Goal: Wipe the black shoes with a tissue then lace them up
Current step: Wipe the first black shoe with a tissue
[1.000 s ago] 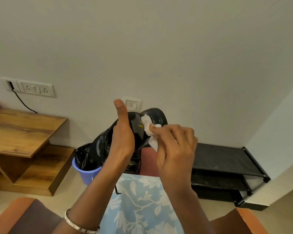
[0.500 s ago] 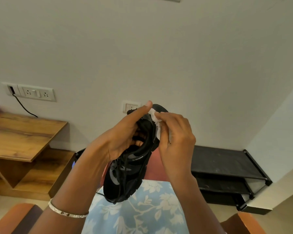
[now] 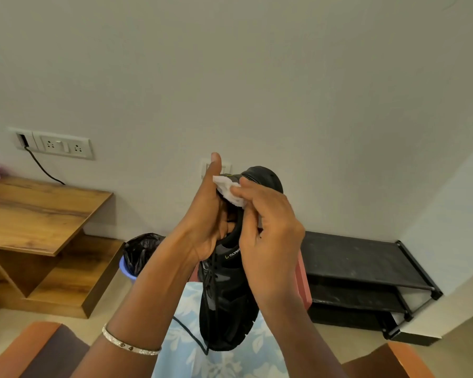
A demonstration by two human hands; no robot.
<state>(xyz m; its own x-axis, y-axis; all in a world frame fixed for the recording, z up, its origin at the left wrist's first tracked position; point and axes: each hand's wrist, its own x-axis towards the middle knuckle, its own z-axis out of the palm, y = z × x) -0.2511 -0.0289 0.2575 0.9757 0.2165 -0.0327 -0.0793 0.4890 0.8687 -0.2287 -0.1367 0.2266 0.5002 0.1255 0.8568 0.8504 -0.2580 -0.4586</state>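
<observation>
I hold one black shoe up in front of me, heel end up and toe pointing down. My left hand grips it at the collar, fingers inside the opening and thumb pointing up. My right hand pinches a crumpled white tissue and presses it against the top of the heel. A loose black lace dangles from the shoe over my lap. No second shoe shows in this view.
A wooden desk with a lower shelf stands at the left. A blue bin with a black bag sits beside it. A black shoe rack lines the wall at the right. Light blue floral fabric covers my lap.
The shoe turned from lying sideways to hanging heel up, toe down. My left hand shifted from its side into the collar. The tissue moved to the heel top.
</observation>
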